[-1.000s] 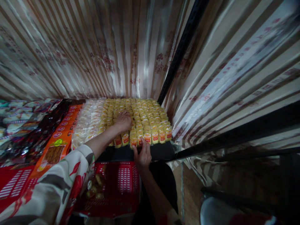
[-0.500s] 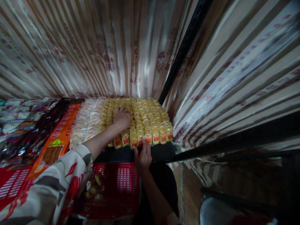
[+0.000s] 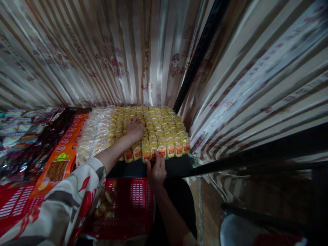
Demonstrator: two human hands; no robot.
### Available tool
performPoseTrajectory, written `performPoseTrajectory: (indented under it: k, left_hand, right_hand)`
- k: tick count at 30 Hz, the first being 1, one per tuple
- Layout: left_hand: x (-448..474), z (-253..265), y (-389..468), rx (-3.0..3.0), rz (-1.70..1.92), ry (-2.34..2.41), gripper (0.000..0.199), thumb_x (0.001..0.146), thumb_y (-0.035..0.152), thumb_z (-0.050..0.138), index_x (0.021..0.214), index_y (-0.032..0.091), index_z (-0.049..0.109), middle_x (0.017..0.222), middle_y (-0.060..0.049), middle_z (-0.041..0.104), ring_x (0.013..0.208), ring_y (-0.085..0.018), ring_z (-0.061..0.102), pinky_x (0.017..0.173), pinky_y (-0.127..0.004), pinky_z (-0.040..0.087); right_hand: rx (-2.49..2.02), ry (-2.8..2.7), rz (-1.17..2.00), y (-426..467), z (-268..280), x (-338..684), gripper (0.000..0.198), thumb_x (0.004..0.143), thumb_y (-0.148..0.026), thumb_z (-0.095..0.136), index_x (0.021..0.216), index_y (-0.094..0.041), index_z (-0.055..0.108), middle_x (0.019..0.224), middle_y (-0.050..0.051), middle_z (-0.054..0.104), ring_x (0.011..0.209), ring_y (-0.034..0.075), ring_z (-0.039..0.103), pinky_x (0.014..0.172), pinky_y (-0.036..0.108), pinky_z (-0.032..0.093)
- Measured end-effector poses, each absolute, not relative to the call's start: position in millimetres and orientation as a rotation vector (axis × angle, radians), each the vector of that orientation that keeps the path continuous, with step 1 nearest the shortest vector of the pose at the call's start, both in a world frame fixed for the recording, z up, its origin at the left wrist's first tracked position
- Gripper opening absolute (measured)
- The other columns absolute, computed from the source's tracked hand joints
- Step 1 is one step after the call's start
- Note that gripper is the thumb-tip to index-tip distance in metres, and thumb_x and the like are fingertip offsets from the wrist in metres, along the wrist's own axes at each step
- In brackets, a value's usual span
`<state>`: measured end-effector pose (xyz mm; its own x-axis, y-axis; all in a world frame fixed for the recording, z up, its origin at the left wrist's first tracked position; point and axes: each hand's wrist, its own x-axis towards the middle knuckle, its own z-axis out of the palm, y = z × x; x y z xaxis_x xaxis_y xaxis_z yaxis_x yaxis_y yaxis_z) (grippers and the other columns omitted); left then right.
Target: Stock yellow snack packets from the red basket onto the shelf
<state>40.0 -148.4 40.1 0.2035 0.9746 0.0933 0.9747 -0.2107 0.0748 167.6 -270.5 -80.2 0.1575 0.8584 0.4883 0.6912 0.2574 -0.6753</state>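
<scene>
Yellow packets (image 3: 162,128) lay under my left hand (image 3: 135,131), right hand (image 3: 156,171) touching their front row; couldn't tell if either grip held any. Around them: white packets (image 3: 96,131) nine o'clock, red basket (image 3: 138,194) seven, black post (image 3: 200,56) one.

V. dim w/ slight blur, sheen on curtain (image 3: 162,51) (lower rt. nearly blk.)

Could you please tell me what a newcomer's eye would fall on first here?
Probably the tight rows of yellow wrapped packs on the black shelf, with the left hand over them and the right hand at their front edge. Next, the bright orange package farther left, and the red basket at lower centre.
</scene>
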Motion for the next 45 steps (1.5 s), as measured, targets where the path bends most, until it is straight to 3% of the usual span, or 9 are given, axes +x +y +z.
performPoseTrajectory:
  k: [6,15,19,23,29,34,39,42,45]
  left_hand:
    - [29,46,-150,-2.367,-0.236,-2.088,0.020,0.079,0.022,0.051,0.073,0.019,0.070,0.087,-0.007,0.069,0.105,-0.027,0.049,0.104,-0.052,0.018]
    - [28,39,-154,-2.487,-0.142,-1.901,0.023,0.082,0.019,0.048,0.070,0.018,0.068,0.083,-0.007,0.068,0.105,-0.025,0.050,0.103,-0.050,0.022]
    - [21,48,-169,-2.480,-0.455,-1.787,0.024,0.083,0.015,0.045,0.085,0.016,0.069,0.096,-0.008,0.065,0.106,-0.023,0.048,0.100,-0.043,0.032]
    - [24,53,-215,-2.333,-0.966,-1.851,0.028,0.087,0.016,0.041,0.094,0.012,0.067,0.096,-0.009,0.064,0.101,-0.021,0.050,0.093,-0.037,0.041]
    - [37,-2,-336,-2.637,-1.399,-1.752,0.022,0.084,0.011,0.045,0.090,0.017,0.065,0.090,-0.007,0.063,0.092,-0.017,0.055,0.080,-0.031,0.049]
    - [25,-52,-405,-2.737,-1.259,-2.120,0.023,0.084,0.010,0.045,0.085,0.018,0.066,0.085,-0.006,0.064,0.085,-0.017,0.058,0.076,-0.031,0.050]
    - [5,-77,-429,-2.625,-0.988,-2.664,0.025,0.081,0.009,0.045,0.083,0.017,0.068,0.086,-0.006,0.066,0.087,-0.018,0.058,0.081,-0.031,0.046]
    - [-11,-98,-431,-2.285,-0.669,-3.276,0.022,0.076,0.007,0.050,0.084,0.017,0.068,0.088,-0.006,0.068,0.087,-0.018,0.061,0.080,-0.028,0.044]
    - [-27,-123,-429,-1.927,-0.519,-3.600,0.017,0.075,0.008,0.053,0.080,0.014,0.068,0.080,-0.008,0.069,0.082,-0.020,0.064,0.074,-0.027,0.045]
  right_hand:
    - [-1.479,-1.580,0.228,-271,-79,168,0.045,0.090,-0.045,0.044,0.125,-0.016,0.049,0.100,0.013,0.059,0.090,0.020,0.059,0.076,0.031,0.050]
    - [-1.475,-1.670,0.133,-271,-79,167,0.046,0.092,-0.039,0.044,0.129,-0.013,0.045,0.099,0.014,0.060,0.092,0.023,0.056,0.081,0.036,0.048]
    - [-1.441,-1.681,0.159,-272,-79,168,0.047,0.093,-0.039,0.041,0.131,-0.012,0.043,0.095,0.013,0.059,0.089,0.022,0.055,0.081,0.036,0.048]
    - [-1.402,-1.686,0.179,-273,-75,169,0.049,0.093,-0.041,0.039,0.132,-0.011,0.041,0.095,0.014,0.059,0.088,0.022,0.055,0.082,0.036,0.047]
    - [-1.432,-1.700,0.271,-274,-74,170,0.048,0.092,-0.038,0.037,0.134,-0.014,0.040,0.094,0.011,0.058,0.089,0.021,0.054,0.083,0.037,0.048]
    - [-1.383,-1.695,0.265,-274,-72,172,0.044,0.091,-0.032,0.039,0.132,-0.015,0.043,0.097,0.011,0.056,0.090,0.021,0.053,0.083,0.037,0.048]
    - [-1.198,-1.785,0.308,-297,-68,165,0.041,0.090,-0.028,0.042,0.128,-0.013,0.046,0.096,0.012,0.058,0.082,0.018,0.055,0.078,0.035,0.049]
    - [-1.055,-2.094,0.623,-323,-81,150,0.034,0.089,-0.025,0.043,0.120,-0.017,0.054,0.095,0.009,0.063,0.085,0.017,0.059,0.082,0.032,0.048]
    - [-1.104,-2.352,1.142,-346,-109,127,0.029,0.087,-0.021,0.046,0.112,-0.021,0.060,0.103,0.008,0.066,0.093,0.019,0.061,0.086,0.032,0.046]
